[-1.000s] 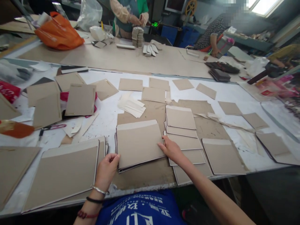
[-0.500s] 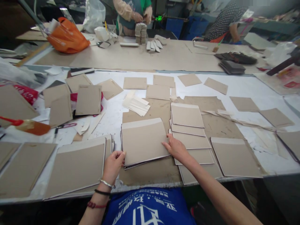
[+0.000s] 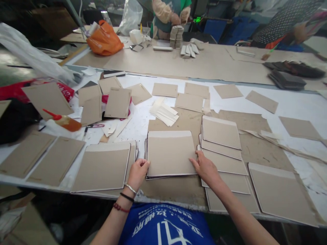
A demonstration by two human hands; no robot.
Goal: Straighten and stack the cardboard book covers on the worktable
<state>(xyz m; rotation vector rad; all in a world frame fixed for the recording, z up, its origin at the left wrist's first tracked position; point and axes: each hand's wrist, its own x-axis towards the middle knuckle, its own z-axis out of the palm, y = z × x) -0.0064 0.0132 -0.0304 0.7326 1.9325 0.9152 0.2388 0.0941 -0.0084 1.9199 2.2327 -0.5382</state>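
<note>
We have the stack of board covers in front of us near the table's front edge, lying flat on a brown cardboard sheet. Our left hand curls around the stack's left edge, fingers closed on it. Our right hand lies open, fingertips pressed to the right edge. This looks to us like squaring the stack between both hands. Any lift would call for a firm grip on both sides, since the lower covers sit slightly askew.

Just left lies a larger cover, and just right an overlapping row of covers. Beyond are white paper strips and, well to the left, a glue bottle. At the far table, a co-worker's hands hover above a small stack.
</note>
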